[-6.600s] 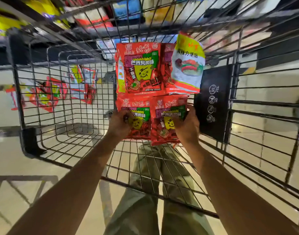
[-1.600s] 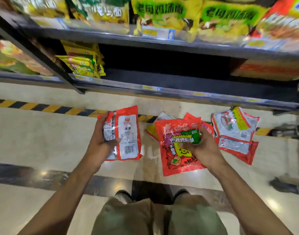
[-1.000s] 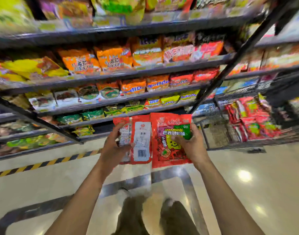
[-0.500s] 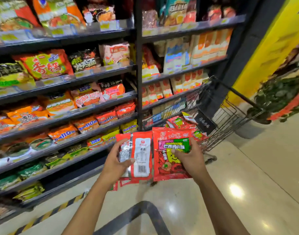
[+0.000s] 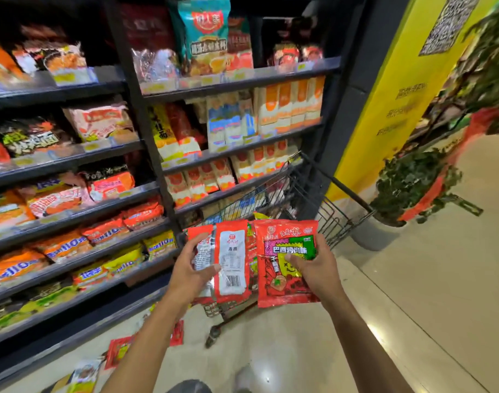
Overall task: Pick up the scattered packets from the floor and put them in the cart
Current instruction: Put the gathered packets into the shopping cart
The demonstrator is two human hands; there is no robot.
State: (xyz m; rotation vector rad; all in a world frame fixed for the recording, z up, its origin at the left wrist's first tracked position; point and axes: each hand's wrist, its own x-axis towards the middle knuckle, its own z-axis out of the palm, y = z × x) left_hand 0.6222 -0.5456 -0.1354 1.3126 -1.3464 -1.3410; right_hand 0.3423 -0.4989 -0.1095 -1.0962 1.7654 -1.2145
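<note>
Near the cart [image 5: 313,194], left grip [image 5: 190,269] clasps a white-labelled packet [image 5: 233,259], right grip [image 5: 313,269] a red packet [image 5: 279,282]; loose packets [image 5: 118,351] litter the floor [image 5: 313,350].

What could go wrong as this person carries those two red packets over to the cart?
1. Loose packets lie on the floor near the person's feet; a step toward the cart could crush one or cause a slip.
2. The left hand grips the white-label packet by one side, and the right hand does the same with the cartoon-print packet; glossy wrappers might slide out.
3. The cart rests on a wheel, so a bump might roll it away.
</note>
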